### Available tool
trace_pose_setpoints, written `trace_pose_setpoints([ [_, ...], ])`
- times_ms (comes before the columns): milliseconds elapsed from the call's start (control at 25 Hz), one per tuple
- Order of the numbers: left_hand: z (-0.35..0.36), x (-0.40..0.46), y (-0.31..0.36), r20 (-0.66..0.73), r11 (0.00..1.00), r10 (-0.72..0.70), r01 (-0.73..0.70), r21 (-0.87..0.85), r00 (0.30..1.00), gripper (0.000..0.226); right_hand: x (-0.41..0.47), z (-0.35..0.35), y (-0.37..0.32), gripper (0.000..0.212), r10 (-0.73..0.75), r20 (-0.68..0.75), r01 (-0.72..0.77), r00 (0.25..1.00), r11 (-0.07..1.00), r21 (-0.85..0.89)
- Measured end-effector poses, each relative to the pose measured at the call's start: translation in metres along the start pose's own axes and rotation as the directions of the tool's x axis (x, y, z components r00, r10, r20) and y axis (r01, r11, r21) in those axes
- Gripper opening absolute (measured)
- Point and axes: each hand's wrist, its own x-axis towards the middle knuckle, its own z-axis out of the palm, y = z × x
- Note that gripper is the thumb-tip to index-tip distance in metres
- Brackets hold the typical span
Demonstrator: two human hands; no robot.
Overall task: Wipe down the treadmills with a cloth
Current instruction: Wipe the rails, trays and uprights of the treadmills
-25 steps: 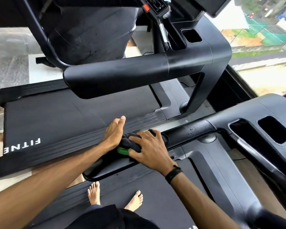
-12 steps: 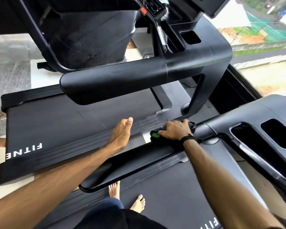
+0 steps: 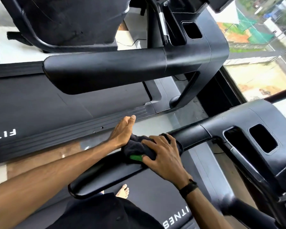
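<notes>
While your right hand (image 3: 165, 156) presses the dark cloth (image 3: 135, 147) onto the handrail (image 3: 106, 172) with spread fingers, the rail's long axis runs from your fingertips toward the console (your left hand (image 3: 122, 131), fingers straight, rests just beside).

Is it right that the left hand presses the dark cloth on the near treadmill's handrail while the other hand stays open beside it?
Not quite. The head view shows the right hand pressing the cloth on the handrail; the left hand is the open one beside it.
</notes>
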Motion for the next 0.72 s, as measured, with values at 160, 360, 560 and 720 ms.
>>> trace_pose_setpoints([
  [160,-0.002,-0.005,-0.011,0.124,0.994,0.078,-0.087,0.067,0.989,0.081,-0.010,-0.008,0.055,0.046,0.049,-0.177,-0.057,0.983,0.998,-0.039],
  [360,-0.001,-0.017,-0.025,0.171,0.989,0.057,-0.079,0.124,0.984,0.085,0.031,-0.021,0.100,0.051,0.327,-0.060,-0.331,0.943,0.905,-0.269],
  [560,0.001,-0.017,-0.025,0.105,0.995,0.050,-0.059,0.085,0.993,0.060,0.102,-0.007,0.056,0.056,0.387,0.415,-0.234,0.824,0.898,-0.373],
  [720,-0.001,-0.017,-0.022,0.025,0.999,0.031,-0.031,-0.007,0.999,0.066,0.090,0.018,-0.006,0.038,0.099,0.431,0.006,0.897,0.972,-0.235],
])
